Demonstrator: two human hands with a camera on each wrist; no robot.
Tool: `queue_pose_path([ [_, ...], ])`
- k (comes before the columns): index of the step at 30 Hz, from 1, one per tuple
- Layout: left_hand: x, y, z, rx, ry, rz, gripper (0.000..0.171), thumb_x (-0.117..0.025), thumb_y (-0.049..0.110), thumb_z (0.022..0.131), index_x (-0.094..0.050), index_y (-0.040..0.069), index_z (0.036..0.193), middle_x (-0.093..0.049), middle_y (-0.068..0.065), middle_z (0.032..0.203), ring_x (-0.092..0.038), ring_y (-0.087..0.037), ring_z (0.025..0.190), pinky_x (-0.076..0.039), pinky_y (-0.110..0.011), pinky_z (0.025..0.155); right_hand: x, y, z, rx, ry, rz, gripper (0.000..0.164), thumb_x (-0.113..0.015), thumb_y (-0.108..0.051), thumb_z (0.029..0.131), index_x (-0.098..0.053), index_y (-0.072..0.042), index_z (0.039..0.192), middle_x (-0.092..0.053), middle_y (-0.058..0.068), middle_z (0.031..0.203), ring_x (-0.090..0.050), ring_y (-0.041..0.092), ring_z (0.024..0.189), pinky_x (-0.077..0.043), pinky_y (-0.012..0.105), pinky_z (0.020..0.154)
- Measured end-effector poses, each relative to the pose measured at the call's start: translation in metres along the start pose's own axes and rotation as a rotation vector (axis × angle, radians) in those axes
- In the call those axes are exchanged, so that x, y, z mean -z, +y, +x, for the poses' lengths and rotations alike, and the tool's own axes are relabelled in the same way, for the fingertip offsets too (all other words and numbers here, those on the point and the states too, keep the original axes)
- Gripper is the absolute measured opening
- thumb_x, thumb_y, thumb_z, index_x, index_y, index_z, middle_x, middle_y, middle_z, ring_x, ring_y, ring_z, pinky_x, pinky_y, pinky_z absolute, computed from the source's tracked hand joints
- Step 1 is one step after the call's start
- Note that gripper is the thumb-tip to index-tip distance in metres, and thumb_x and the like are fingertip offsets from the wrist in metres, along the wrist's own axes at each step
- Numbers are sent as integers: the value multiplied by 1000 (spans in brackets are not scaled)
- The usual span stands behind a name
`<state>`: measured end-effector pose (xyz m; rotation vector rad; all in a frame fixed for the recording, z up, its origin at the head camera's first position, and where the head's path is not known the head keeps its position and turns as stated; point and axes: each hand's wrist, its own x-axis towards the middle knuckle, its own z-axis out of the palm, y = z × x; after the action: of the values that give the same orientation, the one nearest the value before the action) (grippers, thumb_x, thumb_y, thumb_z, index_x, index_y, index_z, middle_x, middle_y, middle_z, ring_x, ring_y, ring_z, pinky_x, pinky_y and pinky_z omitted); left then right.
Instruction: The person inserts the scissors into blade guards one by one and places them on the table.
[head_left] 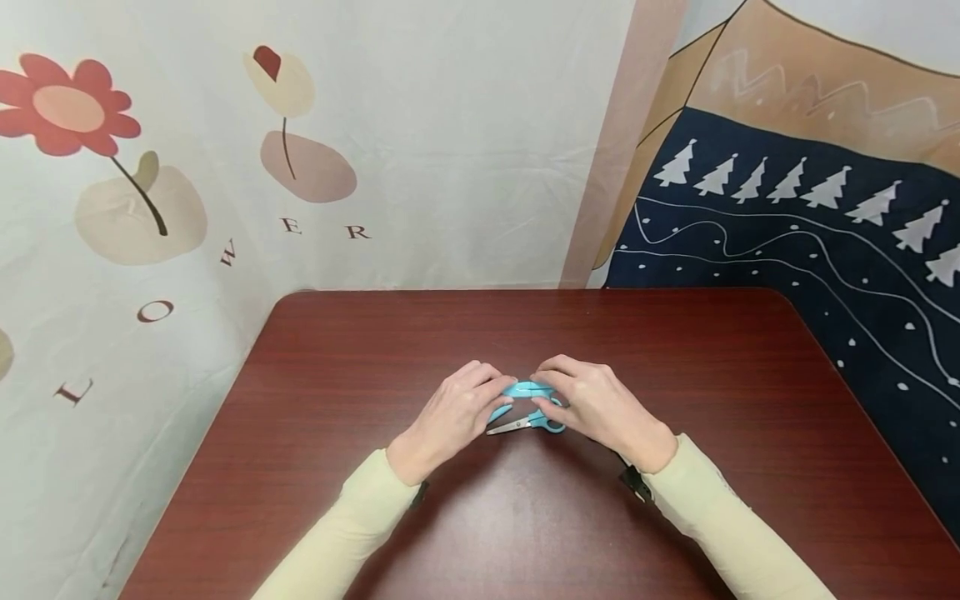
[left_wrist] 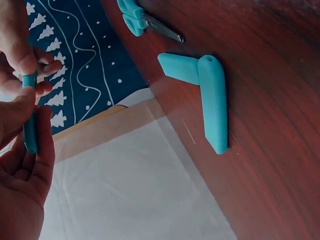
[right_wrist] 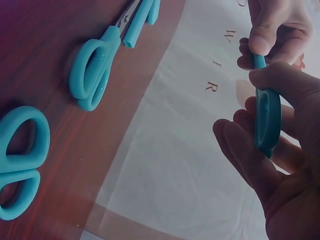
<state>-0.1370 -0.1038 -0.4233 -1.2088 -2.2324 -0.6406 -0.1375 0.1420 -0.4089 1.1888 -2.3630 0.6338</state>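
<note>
Between both hands, above the table, is a teal pair of scissors [head_left: 528, 389] with a teal blade cover [left_wrist: 31, 132] at its left end. My left hand [head_left: 453, 404] pinches the cover end between thumb and fingers. My right hand [head_left: 600, 404] grips the scissors' looped handle [right_wrist: 272, 117]. The fingers hide part of both. Just below the hands, another pair of scissors [head_left: 536, 422] lies with its metal blade bare. Beside it, two teal pieces like blade covers [left_wrist: 214, 105] form an L on the tabletop.
A further set of teal scissor handles [right_wrist: 37, 150] lies on the table in the right wrist view; its blades are out of frame. The reddish-brown table [head_left: 375, 333] stands against a pale flower-printed cloth [head_left: 465, 167] and a dark tree-printed one [head_left: 750, 225].
</note>
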Motion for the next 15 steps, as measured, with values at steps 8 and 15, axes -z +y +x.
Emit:
queue_pose_path([
  [8,0,-2,1,3,39,-8,27,-86,4,83,-75,2,108,-66,-4,93,-58,-18,79,-50,-23,68,-2,0,6,3,10,-32,27,-90,-15,82,-77,-5,103,-71,4,103,-69,11,78,-57,22,66],
  [15,-5,0,-1,92,53,-61,21,-84,6,85,-77,3,104,-69,-3,95,-60,-18,82,-52,-25,71,-3,4,5,-8,6,-4,28,-91,-15,80,-77,-7,103,-70,2,104,-68,11,77,-56,22,65],
])
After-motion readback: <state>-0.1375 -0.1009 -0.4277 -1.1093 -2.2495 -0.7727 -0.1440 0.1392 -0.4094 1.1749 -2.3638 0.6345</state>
